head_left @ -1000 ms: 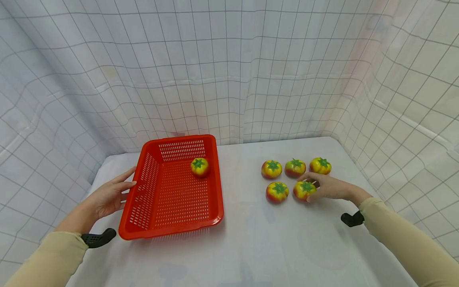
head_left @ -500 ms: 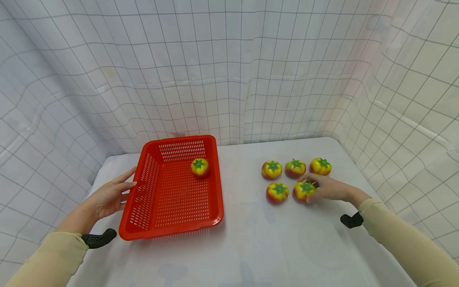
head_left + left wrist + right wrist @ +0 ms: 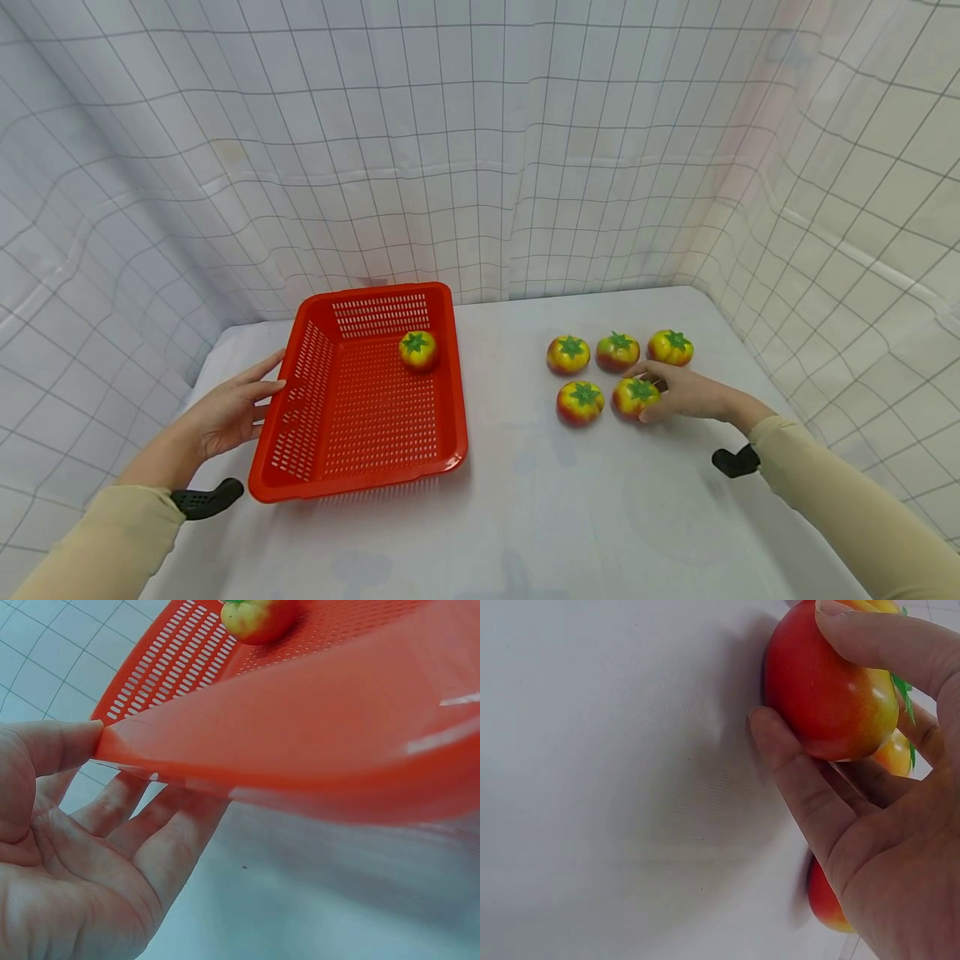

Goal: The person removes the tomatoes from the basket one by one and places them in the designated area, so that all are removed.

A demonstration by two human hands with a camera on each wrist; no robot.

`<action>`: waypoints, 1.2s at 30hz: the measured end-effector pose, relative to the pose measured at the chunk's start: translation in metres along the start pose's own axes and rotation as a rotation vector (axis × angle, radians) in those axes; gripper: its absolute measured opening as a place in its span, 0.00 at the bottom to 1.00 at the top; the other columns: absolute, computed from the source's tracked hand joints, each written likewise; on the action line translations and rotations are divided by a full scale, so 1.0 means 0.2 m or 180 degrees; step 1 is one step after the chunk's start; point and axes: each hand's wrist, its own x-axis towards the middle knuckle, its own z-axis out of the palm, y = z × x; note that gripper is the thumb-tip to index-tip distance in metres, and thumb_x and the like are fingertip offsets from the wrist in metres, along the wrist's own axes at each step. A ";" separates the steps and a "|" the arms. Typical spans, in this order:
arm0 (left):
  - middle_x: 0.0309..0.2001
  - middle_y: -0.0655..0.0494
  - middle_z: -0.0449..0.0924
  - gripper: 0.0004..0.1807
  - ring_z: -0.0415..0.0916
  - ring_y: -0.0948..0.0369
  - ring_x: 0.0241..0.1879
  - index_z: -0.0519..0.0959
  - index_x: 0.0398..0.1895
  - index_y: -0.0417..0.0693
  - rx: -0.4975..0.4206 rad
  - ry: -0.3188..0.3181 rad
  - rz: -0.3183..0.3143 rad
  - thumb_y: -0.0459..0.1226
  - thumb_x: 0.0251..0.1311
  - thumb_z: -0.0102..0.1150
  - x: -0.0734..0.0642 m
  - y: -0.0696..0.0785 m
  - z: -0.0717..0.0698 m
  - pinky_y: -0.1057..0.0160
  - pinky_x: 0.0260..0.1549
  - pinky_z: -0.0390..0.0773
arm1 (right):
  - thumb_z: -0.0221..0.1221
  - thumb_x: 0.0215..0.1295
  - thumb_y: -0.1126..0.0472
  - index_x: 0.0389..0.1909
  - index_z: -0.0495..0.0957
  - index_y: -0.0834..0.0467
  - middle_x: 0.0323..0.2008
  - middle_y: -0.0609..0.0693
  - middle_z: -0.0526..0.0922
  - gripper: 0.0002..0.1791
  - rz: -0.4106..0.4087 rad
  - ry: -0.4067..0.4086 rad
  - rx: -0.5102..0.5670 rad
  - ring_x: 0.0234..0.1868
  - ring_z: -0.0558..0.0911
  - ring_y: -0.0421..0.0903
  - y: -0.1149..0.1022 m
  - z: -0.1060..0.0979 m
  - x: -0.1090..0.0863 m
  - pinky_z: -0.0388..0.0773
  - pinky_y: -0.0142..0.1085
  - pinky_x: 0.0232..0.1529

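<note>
On the left stands a red plastic basket [image 3: 375, 408] with slotted walls. My left hand [image 3: 228, 412] grips its left rim, thumb on the top edge and fingers underneath, as the left wrist view shows. Inside, by the right wall, sits one red-and-yellow tomato [image 3: 417, 351] with a green star-shaped top. At right, my right hand [image 3: 678, 392] holds another such tomato [image 3: 632, 400] low at the table, thumb on one side and fingers round the other. In the right wrist view this tomato [image 3: 821, 682] shows its red side near the white surface.
Beside the held one lies another tomato [image 3: 580, 403]. Behind them is a row of three: a left tomato [image 3: 567, 355], a middle tomato [image 3: 617, 352] and a right tomato [image 3: 670, 347]. A gridded white curtain [image 3: 495, 167] surrounds the white table [image 3: 525, 517].
</note>
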 end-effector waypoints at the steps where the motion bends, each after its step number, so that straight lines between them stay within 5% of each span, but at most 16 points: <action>1: 0.55 0.66 0.80 0.42 0.82 0.56 0.51 0.37 0.83 0.71 -0.0005 -0.0005 0.0001 0.45 0.79 0.50 0.00 0.00 0.00 0.49 0.51 0.82 | 0.72 0.60 0.49 0.67 0.70 0.47 0.66 0.58 0.70 0.35 0.0004 -0.0003 0.0002 0.65 0.69 0.59 0.00 0.00 0.00 0.66 0.65 0.64; 36: 0.55 0.67 0.81 0.41 0.83 0.56 0.50 0.36 0.83 0.71 -0.0011 -0.0057 0.0029 0.44 0.79 0.48 0.00 0.01 0.00 0.49 0.50 0.83 | 0.71 0.61 0.49 0.71 0.69 0.47 0.68 0.58 0.69 0.37 -0.0077 -0.0007 -0.0054 0.66 0.67 0.59 0.02 0.00 -0.02 0.64 0.65 0.65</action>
